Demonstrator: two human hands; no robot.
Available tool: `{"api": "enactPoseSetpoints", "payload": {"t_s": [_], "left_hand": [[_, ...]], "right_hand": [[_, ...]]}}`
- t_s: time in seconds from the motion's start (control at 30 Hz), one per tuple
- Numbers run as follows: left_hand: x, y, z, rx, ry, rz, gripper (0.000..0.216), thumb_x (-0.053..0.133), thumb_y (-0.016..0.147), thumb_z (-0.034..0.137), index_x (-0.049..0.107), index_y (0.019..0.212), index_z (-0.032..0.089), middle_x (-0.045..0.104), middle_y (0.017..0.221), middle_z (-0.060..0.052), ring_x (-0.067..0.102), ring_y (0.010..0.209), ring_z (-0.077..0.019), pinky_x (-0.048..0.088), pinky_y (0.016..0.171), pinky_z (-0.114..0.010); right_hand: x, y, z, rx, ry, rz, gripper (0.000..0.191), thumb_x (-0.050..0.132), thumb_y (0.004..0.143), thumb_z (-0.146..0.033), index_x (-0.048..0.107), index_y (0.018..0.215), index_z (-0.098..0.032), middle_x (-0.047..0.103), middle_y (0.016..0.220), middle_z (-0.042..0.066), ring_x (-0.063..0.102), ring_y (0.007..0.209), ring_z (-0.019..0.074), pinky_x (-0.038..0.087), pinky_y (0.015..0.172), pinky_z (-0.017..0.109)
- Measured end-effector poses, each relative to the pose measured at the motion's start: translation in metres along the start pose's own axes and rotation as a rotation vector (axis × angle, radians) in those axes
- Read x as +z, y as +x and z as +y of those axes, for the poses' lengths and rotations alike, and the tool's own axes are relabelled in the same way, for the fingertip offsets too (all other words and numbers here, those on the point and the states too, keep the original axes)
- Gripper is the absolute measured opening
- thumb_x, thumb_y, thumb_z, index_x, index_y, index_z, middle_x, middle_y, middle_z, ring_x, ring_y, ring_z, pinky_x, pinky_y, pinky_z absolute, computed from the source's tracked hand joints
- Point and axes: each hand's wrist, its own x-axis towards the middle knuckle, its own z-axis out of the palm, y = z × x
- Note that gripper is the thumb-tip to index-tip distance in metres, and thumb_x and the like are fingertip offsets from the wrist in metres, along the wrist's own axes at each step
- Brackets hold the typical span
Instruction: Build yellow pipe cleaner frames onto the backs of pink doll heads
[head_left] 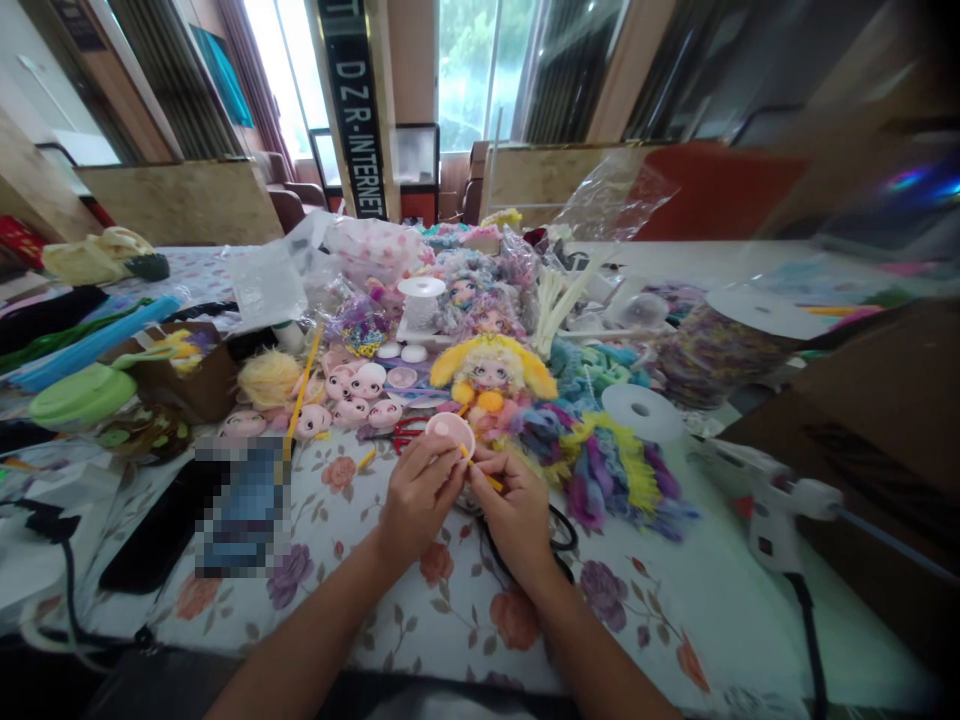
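Over the flowered tablecloth (352,570), my left hand (416,485) is closed on a hollow pink doll head shell (454,430), its open side facing up. Close beside it, the fingers of my right hand (517,500) pinch a thin yellow strip (494,483) that reaches to the shell's rim. Both hands nearly meet at the shell. Red-handled scissors (409,434) lie just behind my left hand. Black scissor-like loops (564,530) show partly under my right wrist. A short yellow piece (367,460) rests on the cloth to the left.
Several painted doll faces (352,410) lie left of centre, near a yellow-eared doll (491,375). Colourful yarn (600,460) and a white spool (641,412) are to the right. A glue gun (780,510) stands at far right; a black phone (165,525) lies left.
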Motion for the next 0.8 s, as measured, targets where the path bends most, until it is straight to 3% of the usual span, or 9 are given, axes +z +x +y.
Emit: {"api": "enactPoseSetpoints", "payload": {"t_s": [0.3, 0.5, 0.6, 0.8], "left_hand": [[0.0021, 0.0036, -0.0003, -0.046, -0.086, 0.041, 0.02, 0.059, 0.08, 0.011, 0.065, 0.097, 0.02, 0.065, 0.094, -0.007, 0.061, 0.091, -0.018, 0.051, 0.085, -0.037], [0.0009, 0.0084, 0.0035, -0.318, -0.207, 0.06, 0.01, 0.062, 0.079, 0.017, 0.069, 0.086, 0.019, 0.065, 0.089, -0.005, 0.062, 0.086, -0.0166, 0.053, 0.079, -0.032], [0.0, 0.0092, 0.007, -0.389, -0.221, 0.047, 0.008, 0.063, 0.079, 0.019, 0.07, 0.083, 0.019, 0.065, 0.086, -0.005, 0.062, 0.084, -0.0165, 0.052, 0.079, -0.032], [0.0015, 0.0078, 0.0043, -0.345, -0.165, 0.029, 0.007, 0.062, 0.08, 0.02, 0.068, 0.083, 0.019, 0.063, 0.087, -0.005, 0.06, 0.085, -0.0163, 0.051, 0.08, -0.033]], "right_hand": [[-0.0009, 0.0002, 0.0003, 0.034, 0.033, -0.008, 0.012, 0.062, 0.072, -0.024, 0.056, 0.063, -0.019, 0.072, 0.094, 0.009, 0.067, 0.083, 0.0217, 0.052, 0.073, 0.035], [0.0006, 0.001, -0.0026, 0.084, 0.092, -0.025, 0.015, 0.064, 0.075, -0.032, 0.062, 0.069, -0.019, 0.073, 0.093, 0.007, 0.068, 0.083, 0.0206, 0.055, 0.073, 0.033], [0.0011, 0.002, -0.0024, 0.144, 0.159, -0.036, 0.018, 0.066, 0.074, -0.036, 0.063, 0.072, -0.019, 0.073, 0.089, 0.006, 0.068, 0.077, 0.0199, 0.056, 0.071, 0.033], [0.0011, 0.002, 0.0023, 0.185, 0.194, -0.043, 0.024, 0.067, 0.074, -0.041, 0.062, 0.076, -0.018, 0.071, 0.084, 0.005, 0.068, 0.073, 0.019, 0.057, 0.069, 0.032]]}}
